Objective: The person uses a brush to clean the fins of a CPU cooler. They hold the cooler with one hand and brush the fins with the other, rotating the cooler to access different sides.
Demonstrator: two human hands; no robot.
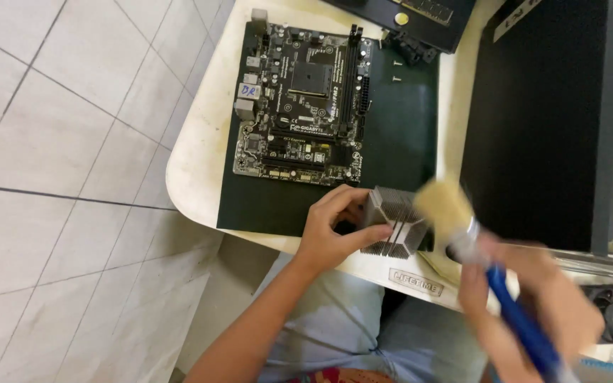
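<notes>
Left hand (331, 230) clamped around a grey finned aluminium heatsink (395, 228), held just above the table's near edge, at six o'clock from the black motherboard (299, 103). Right hand (526, 291) closed on a blue-handled paintbrush (516, 319), pale bristles (445, 206) blurred against the fins. Judged risks: heatsink slipping over the cream table rim (193, 191) onto tiled floor (58, 177); dust drifting at twelve o'clock onto the board. Tight at three o'clock beside the black computer case (540, 120); open room at nine.
</notes>
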